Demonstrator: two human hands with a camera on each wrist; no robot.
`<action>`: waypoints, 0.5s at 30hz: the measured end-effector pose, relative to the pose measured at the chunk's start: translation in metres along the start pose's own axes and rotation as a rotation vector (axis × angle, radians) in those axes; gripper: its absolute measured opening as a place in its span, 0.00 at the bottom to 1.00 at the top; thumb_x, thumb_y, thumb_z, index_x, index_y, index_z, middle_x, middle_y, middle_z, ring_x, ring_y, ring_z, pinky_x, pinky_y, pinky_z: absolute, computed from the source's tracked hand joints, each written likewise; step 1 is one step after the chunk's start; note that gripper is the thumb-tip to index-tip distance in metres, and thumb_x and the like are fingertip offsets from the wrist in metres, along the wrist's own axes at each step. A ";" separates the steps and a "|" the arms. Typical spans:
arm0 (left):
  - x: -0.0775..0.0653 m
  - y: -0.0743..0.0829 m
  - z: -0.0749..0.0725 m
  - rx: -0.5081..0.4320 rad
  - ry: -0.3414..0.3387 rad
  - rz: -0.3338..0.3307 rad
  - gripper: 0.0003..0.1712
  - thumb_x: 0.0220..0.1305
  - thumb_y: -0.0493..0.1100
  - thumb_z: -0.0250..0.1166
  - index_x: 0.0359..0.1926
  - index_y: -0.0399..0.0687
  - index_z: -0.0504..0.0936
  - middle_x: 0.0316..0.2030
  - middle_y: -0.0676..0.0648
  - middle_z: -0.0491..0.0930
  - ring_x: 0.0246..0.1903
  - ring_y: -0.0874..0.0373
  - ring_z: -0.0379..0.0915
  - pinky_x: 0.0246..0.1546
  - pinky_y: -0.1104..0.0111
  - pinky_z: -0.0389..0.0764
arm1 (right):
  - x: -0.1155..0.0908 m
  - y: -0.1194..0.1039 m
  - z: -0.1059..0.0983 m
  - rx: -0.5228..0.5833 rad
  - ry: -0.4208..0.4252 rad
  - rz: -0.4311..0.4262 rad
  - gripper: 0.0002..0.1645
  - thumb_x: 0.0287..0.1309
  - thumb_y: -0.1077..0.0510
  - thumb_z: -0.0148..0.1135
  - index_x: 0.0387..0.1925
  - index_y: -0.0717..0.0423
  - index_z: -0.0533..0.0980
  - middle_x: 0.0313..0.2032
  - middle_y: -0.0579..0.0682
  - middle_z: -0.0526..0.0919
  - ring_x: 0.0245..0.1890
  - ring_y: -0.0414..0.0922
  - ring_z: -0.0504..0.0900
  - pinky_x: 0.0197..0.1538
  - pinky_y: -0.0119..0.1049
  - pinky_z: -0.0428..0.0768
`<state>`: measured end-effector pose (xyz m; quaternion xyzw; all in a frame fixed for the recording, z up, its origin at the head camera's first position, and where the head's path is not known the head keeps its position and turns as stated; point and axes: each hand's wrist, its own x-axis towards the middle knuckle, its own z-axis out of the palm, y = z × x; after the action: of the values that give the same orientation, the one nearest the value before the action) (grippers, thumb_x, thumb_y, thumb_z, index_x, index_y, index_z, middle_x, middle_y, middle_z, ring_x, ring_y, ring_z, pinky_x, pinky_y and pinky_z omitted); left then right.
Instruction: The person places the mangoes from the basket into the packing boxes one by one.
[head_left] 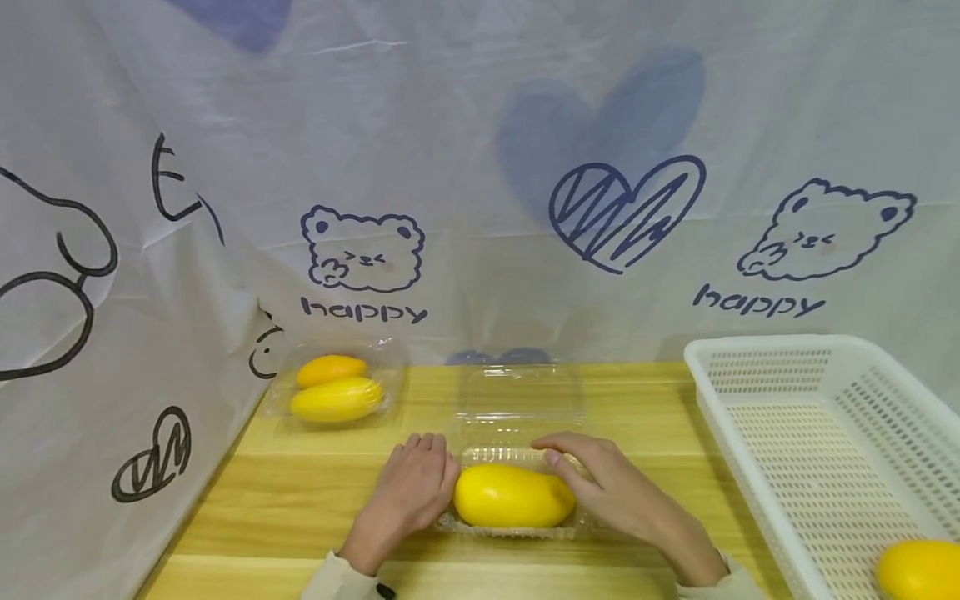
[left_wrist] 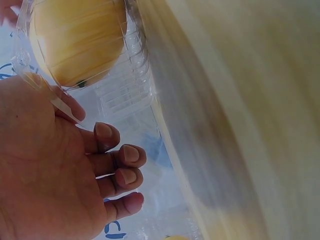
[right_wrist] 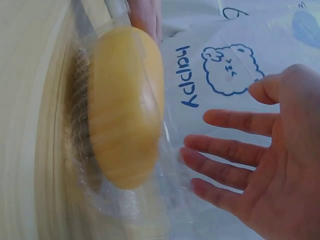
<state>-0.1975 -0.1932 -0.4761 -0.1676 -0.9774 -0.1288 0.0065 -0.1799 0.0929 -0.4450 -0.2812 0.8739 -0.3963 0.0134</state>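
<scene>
A yellow mango (head_left: 513, 496) lies in the base of a clear plastic clamshell box (head_left: 517, 532), whose lid (head_left: 519, 392) is folded back behind it. At the box's left end, my left hand (head_left: 416, 483) has its thumb at the plastic rim, with the other fingers loosely bent and holding nothing in the left wrist view. My right hand (head_left: 618, 487) hovers by the right end of the mango. Its fingers (right_wrist: 225, 150) are spread and nearly straight in the right wrist view, apart from the fruit. The mango (right_wrist: 127, 110) shows there side-on.
Two yellow mangoes (head_left: 337, 400) sit in another clear box (head_left: 393, 392) at the back left. A white perforated basket (head_left: 738, 475) stands on the right with a mango (head_left: 921, 570) near its front. A printed cloth (head_left: 480, 167) hangs behind the wooden table (head_left: 285, 500).
</scene>
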 end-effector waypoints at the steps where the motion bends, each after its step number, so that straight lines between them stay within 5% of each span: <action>1: 0.000 0.000 0.000 0.002 -0.002 -0.001 0.15 0.78 0.44 0.44 0.35 0.43 0.70 0.31 0.46 0.68 0.34 0.50 0.63 0.40 0.56 0.67 | -0.002 -0.003 -0.002 -0.003 0.006 0.003 0.23 0.80 0.47 0.46 0.63 0.52 0.78 0.61 0.47 0.81 0.63 0.51 0.78 0.65 0.56 0.73; 15: -0.001 0.004 -0.001 0.021 0.008 0.000 0.14 0.78 0.44 0.44 0.34 0.42 0.69 0.30 0.46 0.67 0.33 0.50 0.63 0.39 0.58 0.67 | -0.032 -0.042 -0.062 -0.278 0.080 -0.079 0.19 0.79 0.49 0.49 0.63 0.44 0.78 0.59 0.42 0.82 0.59 0.46 0.81 0.61 0.53 0.77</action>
<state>-0.1955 -0.1899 -0.4742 -0.1671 -0.9786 -0.1192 0.0123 -0.1483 0.1291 -0.3789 -0.2987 0.9084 -0.2824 -0.0763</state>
